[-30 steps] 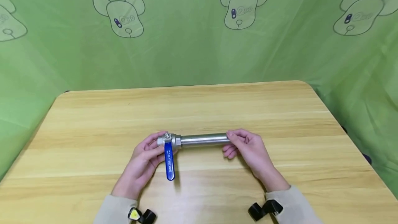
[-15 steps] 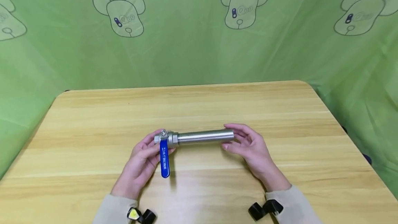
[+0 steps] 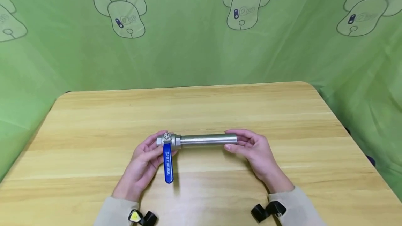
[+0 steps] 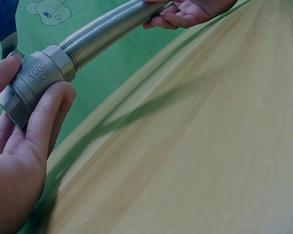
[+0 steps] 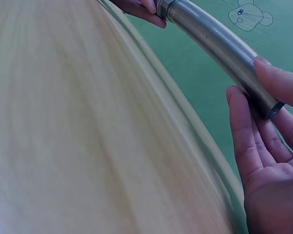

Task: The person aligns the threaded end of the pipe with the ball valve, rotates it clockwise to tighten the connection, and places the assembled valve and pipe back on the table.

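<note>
My left hand [image 3: 144,163] grips the body of a steel ball valve [image 4: 37,78] whose blue lever handle [image 3: 168,163] points toward me in the head view. A straight steel pipe [image 3: 207,140] runs from the valve's right end, with some thread [image 4: 71,52] showing at the joint. At the pipe's free end my right hand [image 3: 255,152] pinches it between thumb and fingers. The open pipe mouth [image 5: 274,111] shows beside those fingers in the right wrist view. Valve and pipe are held level above the table. Part of the valve's underside is hidden by the left fingers.
The wooden table [image 3: 201,107] spreads under both hands, and the pipe's shadow falls on it. Green cloth [image 3: 188,51] printed with bear heads hangs behind and at both sides. Black wrist cameras [image 3: 267,212] sit on the sleeves.
The right hand's thumb left the top of the pipe end and came round to its near side. The valve and pipe shifted slightly left, rose a little, then dipped back.
</note>
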The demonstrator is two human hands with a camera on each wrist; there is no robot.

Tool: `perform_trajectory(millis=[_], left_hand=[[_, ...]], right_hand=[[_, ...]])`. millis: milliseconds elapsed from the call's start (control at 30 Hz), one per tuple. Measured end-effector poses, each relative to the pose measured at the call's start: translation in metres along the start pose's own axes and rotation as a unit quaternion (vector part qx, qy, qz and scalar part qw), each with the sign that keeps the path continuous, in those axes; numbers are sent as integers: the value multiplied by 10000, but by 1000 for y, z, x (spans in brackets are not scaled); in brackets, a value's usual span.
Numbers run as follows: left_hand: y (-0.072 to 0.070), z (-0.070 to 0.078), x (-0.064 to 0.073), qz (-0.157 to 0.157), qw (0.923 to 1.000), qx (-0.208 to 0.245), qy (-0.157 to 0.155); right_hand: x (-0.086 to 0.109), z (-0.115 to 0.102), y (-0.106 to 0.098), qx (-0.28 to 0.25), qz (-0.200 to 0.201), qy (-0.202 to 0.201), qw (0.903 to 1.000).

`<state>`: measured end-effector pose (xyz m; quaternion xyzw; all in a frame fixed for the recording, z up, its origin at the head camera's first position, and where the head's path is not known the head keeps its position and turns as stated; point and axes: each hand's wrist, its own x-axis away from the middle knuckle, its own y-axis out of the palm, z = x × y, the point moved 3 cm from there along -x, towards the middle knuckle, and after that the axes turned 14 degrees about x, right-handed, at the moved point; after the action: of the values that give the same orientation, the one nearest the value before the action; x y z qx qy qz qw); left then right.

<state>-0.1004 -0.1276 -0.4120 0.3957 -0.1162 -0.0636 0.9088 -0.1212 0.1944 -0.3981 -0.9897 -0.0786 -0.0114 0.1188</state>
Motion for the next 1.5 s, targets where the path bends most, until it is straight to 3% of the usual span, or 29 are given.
perform_trajectory(millis=[267, 500, 867, 1500], left_hand=[[1, 0, 1, -119, 9999, -32, 70], [0, -1, 0, -356, 9993, 19, 119], [0, 0, 0, -427, 9990, -66, 86], [0, -4, 3, -314, 9988, -380, -26]], right_hand=[[0, -1, 2, -211, -181, -77, 9996], [0, -2, 3, 178, -238, 94, 9995], [1, 0, 2, 189, -173, 144, 9996], [3, 0, 5, 511, 91, 646, 9966]])
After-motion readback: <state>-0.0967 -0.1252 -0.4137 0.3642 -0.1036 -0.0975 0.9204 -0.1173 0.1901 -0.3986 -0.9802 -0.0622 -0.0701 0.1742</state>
